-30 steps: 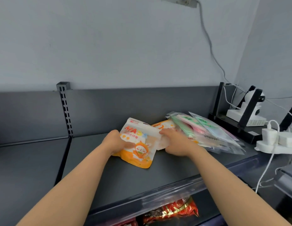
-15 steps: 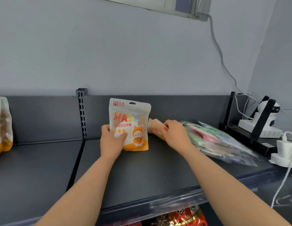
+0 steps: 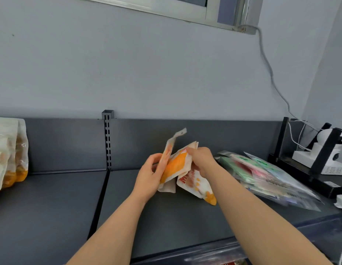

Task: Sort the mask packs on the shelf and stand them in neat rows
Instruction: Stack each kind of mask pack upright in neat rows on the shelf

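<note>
Orange-and-white mask packs are bunched between my two hands above the dark grey shelf. My left hand grips the left packs edge-on, one flap sticking up. My right hand pinches the top of another orange pack, which hangs tilted with its lower corner near the shelf. A loose pile of green, pink and clear mask packs lies flat on the shelf to the right.
A slotted upright post divides the shelf bays. Orange packs stand at the far left. A white camera in a black bracket and cables sit at the right. Red snack bags show under the front edge.
The upright orange pack in my left hand has turned edge-on and come together with the packs my right hand lifted. Both hands have moved closer. The view has shifted left and up.
</note>
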A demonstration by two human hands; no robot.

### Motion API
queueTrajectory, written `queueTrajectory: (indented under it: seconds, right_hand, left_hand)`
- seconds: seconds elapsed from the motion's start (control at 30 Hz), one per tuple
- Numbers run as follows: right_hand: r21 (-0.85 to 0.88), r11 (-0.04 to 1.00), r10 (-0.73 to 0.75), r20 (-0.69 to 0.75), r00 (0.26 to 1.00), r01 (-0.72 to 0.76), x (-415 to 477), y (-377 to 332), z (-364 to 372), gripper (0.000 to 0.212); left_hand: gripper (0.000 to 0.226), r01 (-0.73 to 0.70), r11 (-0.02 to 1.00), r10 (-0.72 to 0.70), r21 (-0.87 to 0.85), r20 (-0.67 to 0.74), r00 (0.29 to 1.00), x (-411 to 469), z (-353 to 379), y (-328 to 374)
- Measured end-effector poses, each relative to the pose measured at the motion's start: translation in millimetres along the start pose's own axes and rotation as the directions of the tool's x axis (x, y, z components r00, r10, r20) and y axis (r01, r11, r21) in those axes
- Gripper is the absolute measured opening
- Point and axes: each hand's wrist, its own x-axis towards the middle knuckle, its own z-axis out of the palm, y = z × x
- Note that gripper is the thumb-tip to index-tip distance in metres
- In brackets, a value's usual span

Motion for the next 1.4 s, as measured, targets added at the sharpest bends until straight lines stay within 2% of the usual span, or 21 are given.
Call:
queueTrajectory:
  seconds: [0.17,0.3,0.4,0.47,0.57,0.67,0.73,0.77,0.83,0.87,0.97,1.07,1.2,1.3,1.4]
  right_hand:
    - [0.043,0.999,0.002,0.007,1.0,-0.002,4.3,1.3,1.5,0.014]
    - [0.054,0.998,0.035,-0.001,0.999,-0.035,8.2,3.7,-6.3,0.01]
    - [0.047,0.998,0.04,0.011,0.999,-0.041,8.0,4.9,-11.4,0.018]
    - [0.073,0.996,0.04,0.031,0.999,-0.042,6.8,5.6,-15.0,0.022]
    - [0.165,0.986,-0.008,0.109,0.994,-0.011,4.6,8.7,-21.0,0.027]
    - [0.209,0.978,-0.053,0.16,0.986,0.018,4.2,16.5,-25.0,0.031]
    - [0.095,0.991,-0.102,0.135,0.986,0.09,5.6,22.9,-27.4,0.033]
    - [-0.045,0.987,-0.149,0.128,0.981,0.156,6.3,25.2,-30.1,0.035]
    - [-0.369,0.885,-0.229,0.183,0.956,0.283,7.1,28.7,-36.2,0.046]
    - [-0.498,0.817,-0.207,0.218,0.954,0.292,8.5,31.1,-39.0,0.057]
    - [-0.769,0.615,-0.008,0.216,0.976,0.175,14.0,41.0,-44.1,0.096]
    - [-0.848,0.518,0.064,0.166,0.984,0.11,15.0,51.6,-42.6,0.109]
    - [-0.879,0.466,0.016,0.122,0.992,0.101,12.7,51.6,-41.7,0.122]
    - [-0.882,0.46,-0.016,0.112,0.994,0.107,11.7,49.4,-43.5,0.12]
    - [-0.916,0.371,-0.118,0.115,0.986,0.151,10.8,47.7,-42.2,0.111]
  left_hand:
    - [0.07,0.054,0.991,-0.068,0.126,0.111,0.991,0.9,-3.2,-3.8]
    - [0.078,0.043,0.974,-0.077,0.223,0.15,0.986,1.7,-5.4,-4.2]
    - [0.084,0.047,0.955,-0.106,0.293,0.187,0.977,3.1,-5.2,-7.1]
    - [0.077,0.025,0.943,-0.093,0.332,0.189,0.978,3.5,-4.0,-9.2]
    - [0.04,-0.065,0.947,0.023,0.314,0.135,0.991,3.4,-1.5,-13.8]
    - [0.021,-0.073,0.956,0.064,0.284,0.039,0.997,2.9,-0.1,-13.9]
    - [0.015,-0.04,0.969,0.055,0.244,-0.054,0.997,4.5,0.0,-12.1]
    - [0.02,-0.019,0.971,0.044,0.239,-0.098,0.994,5.2,-0.8,-12.4]
    - [0.021,0.055,0.978,-0.022,0.2,-0.161,0.987,6.4,-4.7,-15.0]
    - [0.019,0.095,0.982,-0.065,0.161,-0.184,0.981,7.2,-7.5,-18.3]
    - [0.022,0.174,0.985,-0.168,0.002,-0.252,0.953,9.4,-14.6,-25.1]
    - [0.016,0.174,0.98,-0.196,-0.097,-0.314,0.929,9.5,-17.5,-25.2]
    - [0.021,0.149,0.984,-0.174,-0.096,-0.36,0.917,9.5,-19.7,-26.5]
    - [0.027,0.137,0.989,-0.149,-0.06,-0.395,0.906,9.3,-20.5,-27.3]
    - [0.028,0.098,0.995,-0.1,-0.028,-0.431,0.897,9.0,-23.8,-27.8]
